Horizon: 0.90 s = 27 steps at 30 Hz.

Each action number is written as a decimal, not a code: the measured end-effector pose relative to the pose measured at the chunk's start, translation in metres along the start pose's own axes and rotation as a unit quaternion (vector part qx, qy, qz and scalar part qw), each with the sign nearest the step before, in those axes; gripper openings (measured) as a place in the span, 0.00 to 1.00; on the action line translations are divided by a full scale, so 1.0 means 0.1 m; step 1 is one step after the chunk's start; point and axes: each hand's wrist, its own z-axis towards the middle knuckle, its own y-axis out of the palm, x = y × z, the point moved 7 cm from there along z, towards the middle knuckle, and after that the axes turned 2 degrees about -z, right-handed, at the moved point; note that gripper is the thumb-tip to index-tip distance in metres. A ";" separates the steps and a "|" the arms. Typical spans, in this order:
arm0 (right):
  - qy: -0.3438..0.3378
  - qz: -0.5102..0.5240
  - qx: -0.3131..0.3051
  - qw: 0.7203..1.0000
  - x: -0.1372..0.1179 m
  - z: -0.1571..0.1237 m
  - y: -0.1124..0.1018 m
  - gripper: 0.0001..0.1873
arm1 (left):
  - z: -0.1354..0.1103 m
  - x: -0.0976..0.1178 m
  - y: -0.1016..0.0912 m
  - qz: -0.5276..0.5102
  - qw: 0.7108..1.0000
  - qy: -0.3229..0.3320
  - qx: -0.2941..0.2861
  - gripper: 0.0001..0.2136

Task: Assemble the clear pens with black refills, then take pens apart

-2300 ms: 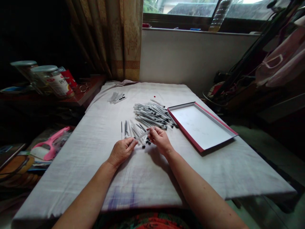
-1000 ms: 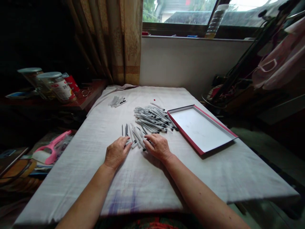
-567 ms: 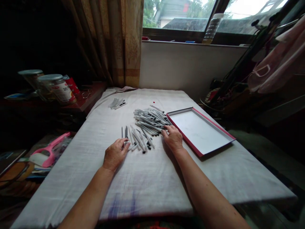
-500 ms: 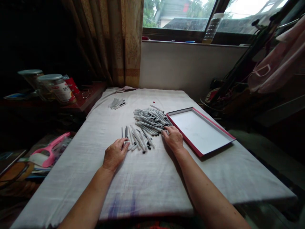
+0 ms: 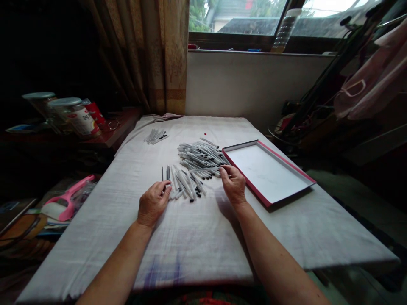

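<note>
I'm seeing the right hand (image 5: 233,182) pinching one pen (image 5: 206,169) by an end, just right of the frame's centre; its length is pointing left across the near edge of the pile (image 5: 202,154). The left hand (image 5: 154,201) is resting with curled fingers just beside the small heap (image 5: 186,184), left of centre, and I'm not able to tell whether it is gripping anything. The hands are staying well apart.

I'm judging that the pen could be swinging or slipping, since the pinch is sitting at one end. The pile is lying loose and crossed, so a dragging tip could be rolling pens over the table (image 5: 203,241) or against the tray (image 5: 270,173) at right. A low pass could also be scattering the black bits (image 5: 191,200) under the heap, if they are lying loose.

Against the frame from half a second ago, which is showing no pen plainly in the right hand, one is now showing clearly there. The left hand is keeping nearly its place, and everything is sitting slightly higher in view.
</note>
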 end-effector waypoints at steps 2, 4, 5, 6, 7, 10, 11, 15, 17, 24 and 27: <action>0.043 0.083 -0.007 0.996 -0.03 -0.05 0.05 0.15 | 0.00 0.08 -0.08 0.002 0.998 0.041 0.041 0.14; 0.085 0.156 -0.036 0.983 -0.07 -0.12 0.15 0.15 | -0.02 0.18 -0.12 0.000 0.993 0.093 0.068 0.16; 0.107 0.187 -0.053 0.975 -0.08 -0.16 0.21 0.15 | -0.03 0.23 -0.12 0.000 0.990 0.118 0.072 0.18; 0.130 0.213 -0.071 0.966 -0.09 -0.20 0.27 0.15 | -0.04 0.27 -0.11 0.002 0.988 0.137 0.068 0.19; 0.151 0.235 -0.087 0.956 -0.11 -0.24 0.33 0.16 | -0.05 0.30 -0.08 0.004 0.987 0.150 0.060 0.20; 0.201 0.283 -0.120 0.930 -0.12 -0.35 0.46 0.17 | -0.07 0.33 0.00 0.009 0.987 0.158 0.038 0.16; 0.213 0.292 -0.126 0.924 -0.12 -0.37 0.49 0.17 | -0.08 0.33 0.01 0.011 0.987 0.159 0.037 0.15; 0.237 0.313 -0.138 0.909 -0.10 -0.41 0.54 0.17 | -0.09 0.35 -0.03 0.019 0.980 0.182 0.074 0.12; 0.243 0.318 -0.140 0.906 -0.09 -0.41 0.54 0.16 | -0.09 0.36 -0.06 0.024 0.978 0.187 0.088 0.11; 0.260 0.323 -0.147 0.898 -0.08 -0.42 0.54 0.16 | -0.09 0.33 -0.03 0.048 0.979 0.182 0.073 0.15; 0.265 0.333 -0.158 0.891 -0.08 -0.42 0.55 0.17 | -0.10 0.31 -0.02 0.049 0.980 0.181 0.073 0.17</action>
